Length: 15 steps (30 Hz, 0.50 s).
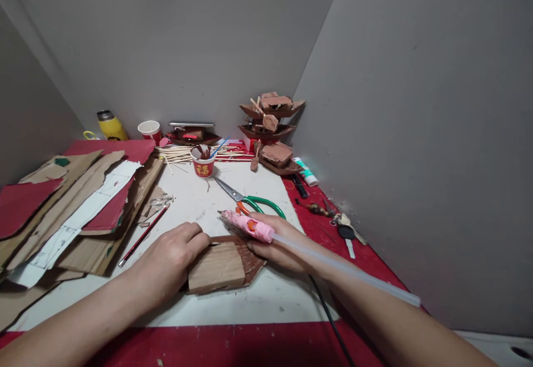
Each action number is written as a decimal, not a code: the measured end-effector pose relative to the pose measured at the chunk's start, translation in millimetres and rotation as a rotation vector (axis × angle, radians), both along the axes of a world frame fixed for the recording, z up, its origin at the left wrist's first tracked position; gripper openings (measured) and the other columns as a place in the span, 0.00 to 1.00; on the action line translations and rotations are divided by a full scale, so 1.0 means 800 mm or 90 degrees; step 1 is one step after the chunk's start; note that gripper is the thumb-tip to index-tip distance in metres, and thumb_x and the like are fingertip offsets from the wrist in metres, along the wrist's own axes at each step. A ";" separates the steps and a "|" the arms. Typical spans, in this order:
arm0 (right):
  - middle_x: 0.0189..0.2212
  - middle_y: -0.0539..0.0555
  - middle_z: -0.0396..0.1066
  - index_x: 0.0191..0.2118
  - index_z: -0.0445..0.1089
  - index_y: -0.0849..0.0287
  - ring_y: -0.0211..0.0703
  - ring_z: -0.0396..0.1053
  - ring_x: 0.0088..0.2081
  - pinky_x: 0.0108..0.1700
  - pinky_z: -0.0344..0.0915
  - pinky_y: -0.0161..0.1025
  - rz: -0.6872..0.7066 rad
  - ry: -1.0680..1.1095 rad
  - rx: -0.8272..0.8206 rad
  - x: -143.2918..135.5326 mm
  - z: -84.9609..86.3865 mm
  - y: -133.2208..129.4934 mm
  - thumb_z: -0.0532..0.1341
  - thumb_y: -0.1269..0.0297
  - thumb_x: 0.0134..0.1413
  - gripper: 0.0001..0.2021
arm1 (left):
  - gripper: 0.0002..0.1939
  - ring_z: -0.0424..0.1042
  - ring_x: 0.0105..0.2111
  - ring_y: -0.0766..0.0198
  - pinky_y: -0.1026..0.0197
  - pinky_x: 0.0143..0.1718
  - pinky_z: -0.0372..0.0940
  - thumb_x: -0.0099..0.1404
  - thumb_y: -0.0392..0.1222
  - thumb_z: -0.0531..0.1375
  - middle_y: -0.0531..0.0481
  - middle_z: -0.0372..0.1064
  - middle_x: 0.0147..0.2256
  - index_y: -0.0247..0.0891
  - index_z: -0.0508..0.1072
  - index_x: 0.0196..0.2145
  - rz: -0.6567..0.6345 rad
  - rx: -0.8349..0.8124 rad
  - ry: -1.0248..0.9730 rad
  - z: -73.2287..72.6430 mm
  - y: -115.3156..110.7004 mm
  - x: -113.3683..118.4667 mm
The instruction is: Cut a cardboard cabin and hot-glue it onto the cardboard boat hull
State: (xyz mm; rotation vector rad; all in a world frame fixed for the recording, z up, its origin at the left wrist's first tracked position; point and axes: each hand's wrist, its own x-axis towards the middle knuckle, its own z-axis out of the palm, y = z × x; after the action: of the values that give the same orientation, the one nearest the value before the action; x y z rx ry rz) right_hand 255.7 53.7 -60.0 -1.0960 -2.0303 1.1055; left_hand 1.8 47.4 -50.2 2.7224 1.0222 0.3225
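A small cardboard boat [252,261] lies in front of me, with a brown hull and a plain tan cardboard cabin [216,267] on it. The curled fingers of my left hand [177,256] grip the boat's left end. In my right hand [277,245] is a pink hot glue gun [250,226], its nozzle pointing left above the far side of the boat. A long translucent glue stick [341,267] sticks out of its back. My right thumb is at the boat's right end. Green-and-orange-handled scissors [236,195] lie just beyond the glue gun.
Stacked cardboard sheets [83,211] cover the left side, beside a pencil [144,236]. A red paper cup [203,167] holding brown paint stands behind, near wooden sticks [179,153]. Finished boats [272,106] are stacked at the back; keys [347,231] lie right. A black cord [328,314] trails forward.
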 end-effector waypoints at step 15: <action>0.50 0.57 0.74 0.55 0.69 0.59 0.52 0.72 0.48 0.54 0.66 0.47 -0.026 -0.047 0.027 0.000 -0.006 0.002 0.59 0.74 0.51 0.24 | 0.11 0.68 0.34 0.56 0.56 0.37 0.59 0.61 0.25 0.53 0.46 0.70 0.31 0.37 0.72 0.32 -0.003 0.061 0.029 0.006 0.015 0.008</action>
State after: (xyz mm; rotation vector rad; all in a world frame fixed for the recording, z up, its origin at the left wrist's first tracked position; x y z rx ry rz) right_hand 255.3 55.5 -64.7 -1.1688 -2.0689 1.0110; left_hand 7.8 59.5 -45.1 2.8290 1.0378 0.3181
